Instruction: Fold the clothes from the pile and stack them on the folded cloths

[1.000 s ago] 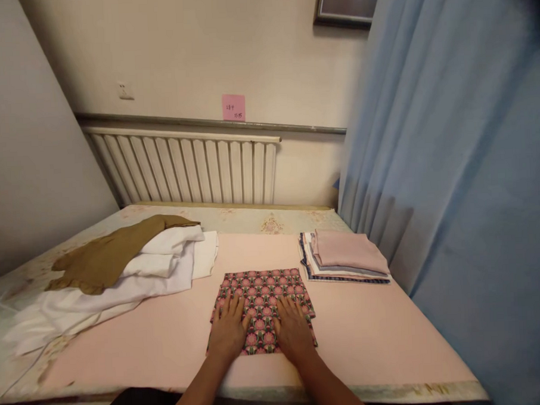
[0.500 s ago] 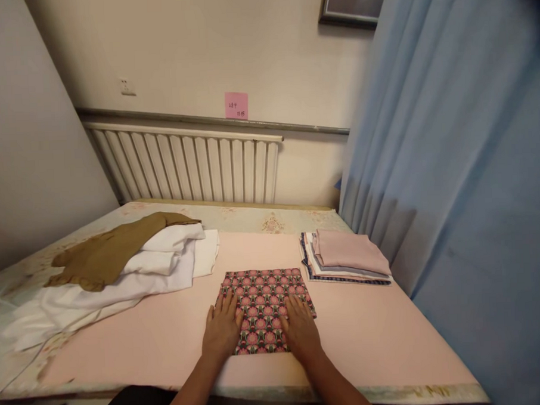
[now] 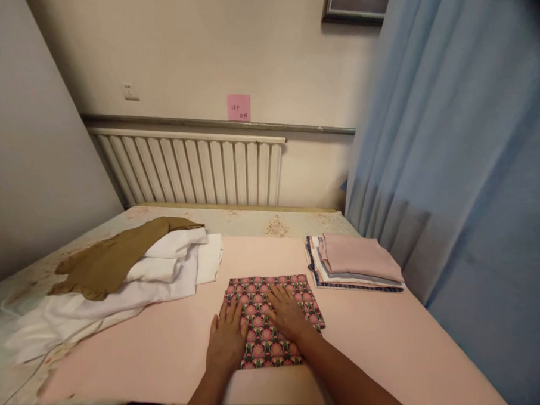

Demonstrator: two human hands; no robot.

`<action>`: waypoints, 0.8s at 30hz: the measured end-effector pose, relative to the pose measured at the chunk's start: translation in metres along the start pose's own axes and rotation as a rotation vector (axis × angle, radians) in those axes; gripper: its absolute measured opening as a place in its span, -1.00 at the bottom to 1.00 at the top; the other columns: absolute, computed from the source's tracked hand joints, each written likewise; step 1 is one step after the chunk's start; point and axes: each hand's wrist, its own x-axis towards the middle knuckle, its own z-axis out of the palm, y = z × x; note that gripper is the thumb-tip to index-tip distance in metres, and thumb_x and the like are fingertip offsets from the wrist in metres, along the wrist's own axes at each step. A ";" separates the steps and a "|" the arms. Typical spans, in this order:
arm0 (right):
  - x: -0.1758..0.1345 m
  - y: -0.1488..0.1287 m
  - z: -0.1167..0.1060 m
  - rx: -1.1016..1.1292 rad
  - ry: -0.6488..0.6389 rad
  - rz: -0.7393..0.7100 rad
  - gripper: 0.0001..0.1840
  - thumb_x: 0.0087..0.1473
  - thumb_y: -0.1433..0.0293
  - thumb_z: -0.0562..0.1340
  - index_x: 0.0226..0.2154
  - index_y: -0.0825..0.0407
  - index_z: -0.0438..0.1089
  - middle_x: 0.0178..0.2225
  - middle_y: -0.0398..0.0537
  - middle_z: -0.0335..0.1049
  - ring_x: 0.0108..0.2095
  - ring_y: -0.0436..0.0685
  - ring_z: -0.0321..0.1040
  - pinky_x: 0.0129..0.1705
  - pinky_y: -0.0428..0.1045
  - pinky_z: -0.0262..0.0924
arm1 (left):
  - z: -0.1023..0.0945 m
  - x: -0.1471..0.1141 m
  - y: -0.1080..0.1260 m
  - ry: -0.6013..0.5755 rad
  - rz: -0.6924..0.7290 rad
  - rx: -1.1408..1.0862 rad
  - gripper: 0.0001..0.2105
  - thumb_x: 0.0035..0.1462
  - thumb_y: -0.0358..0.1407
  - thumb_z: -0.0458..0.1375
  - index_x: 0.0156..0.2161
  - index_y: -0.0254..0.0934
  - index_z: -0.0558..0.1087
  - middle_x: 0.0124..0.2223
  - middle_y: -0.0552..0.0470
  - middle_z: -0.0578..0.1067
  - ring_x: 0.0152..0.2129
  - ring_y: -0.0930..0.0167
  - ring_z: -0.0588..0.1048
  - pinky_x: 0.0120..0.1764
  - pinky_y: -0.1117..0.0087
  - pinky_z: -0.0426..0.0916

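Observation:
A folded cloth (image 3: 262, 349) with a pink flower print on dark ground lies flat in front of me on the pale pink sheet. My left hand (image 3: 227, 335) rests on its left edge, fingers stretched out and pointing away from me. Across the middle of the cloth lies my right hand (image 3: 287, 312), palm down with fingers apart. Neither hand grips anything. Parts of the cloth are hidden under both hands and the right forearm.
Loose white garments (image 3: 166, 284) with a brown garment (image 3: 115, 257) on top lie at the left. At the right is a stack of folded clothes (image 3: 362, 258), a pink one uppermost. A blue curtain (image 3: 466, 188) hangs along the right side; a radiator (image 3: 197, 170) stands behind.
My right hand has slid from the cloth's right side toward its middle and slightly away from me. My left hand stays at the left edge. The view has shifted slightly.

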 end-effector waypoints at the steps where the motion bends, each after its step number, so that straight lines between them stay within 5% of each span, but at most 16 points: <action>1: 0.003 0.004 0.001 -0.012 -0.008 0.023 -0.44 0.28 0.10 0.02 0.24 -0.02 0.17 0.31 0.02 0.06 0.32 0.19 -0.08 0.31 0.18 -0.23 | 0.000 0.000 0.000 0.000 0.002 0.004 -0.48 0.30 -0.14 -0.19 0.30 -0.22 0.17 0.37 0.00 0.11 0.31 0.19 0.03 0.25 0.01 0.01; 7: 0.009 0.015 0.011 -0.078 0.075 0.244 -0.42 0.31 0.10 -0.05 0.22 0.05 0.21 0.30 0.08 0.05 0.32 0.25 -0.08 0.30 0.24 -0.26 | 0.007 0.000 -0.002 0.015 0.006 0.026 -0.49 0.29 -0.15 -0.18 0.29 -0.21 0.20 0.37 0.02 0.11 0.30 0.18 0.07 0.24 0.01 0.02; 13: 0.009 0.012 0.011 -0.079 0.097 0.246 -0.45 0.30 0.13 -0.03 0.21 0.03 0.23 0.29 0.05 0.09 0.31 0.26 -0.06 0.30 0.24 -0.25 | -0.002 0.025 0.009 -0.021 -0.032 0.076 -0.50 0.28 -0.17 -0.17 0.26 -0.21 0.25 0.34 -0.08 0.18 0.30 0.11 0.06 0.21 -0.14 -0.02; 17: 0.010 0.014 0.012 -0.079 0.099 0.247 -0.45 0.30 0.14 -0.03 0.22 0.02 0.22 0.29 0.05 0.10 0.31 0.26 -0.06 0.30 0.24 -0.24 | -0.006 0.063 0.037 0.026 0.143 0.009 -0.50 0.29 -0.26 -0.16 0.31 -0.18 0.15 0.36 -0.04 0.14 0.31 0.17 0.05 0.25 -0.06 -0.05; 21: 0.011 0.018 0.016 -0.071 0.073 0.254 -0.48 0.29 0.20 -0.02 0.23 0.00 0.21 0.28 0.02 0.12 0.30 0.25 -0.03 0.30 0.23 -0.21 | 0.008 0.092 0.056 -0.018 0.370 -0.062 -0.49 0.29 -0.29 -0.15 0.33 -0.09 0.08 0.37 0.05 0.13 0.31 0.26 0.04 0.27 0.04 -0.01; 24: 0.011 0.019 0.018 -0.076 0.084 0.247 -0.50 0.29 0.26 -0.03 0.23 -0.02 0.20 0.28 0.00 0.12 0.30 0.23 -0.02 0.30 0.23 -0.22 | 0.021 0.099 0.056 -0.042 0.398 -0.075 -0.50 0.30 -0.24 -0.15 0.33 -0.12 0.07 0.37 0.04 0.14 0.30 0.27 0.09 0.25 0.08 0.04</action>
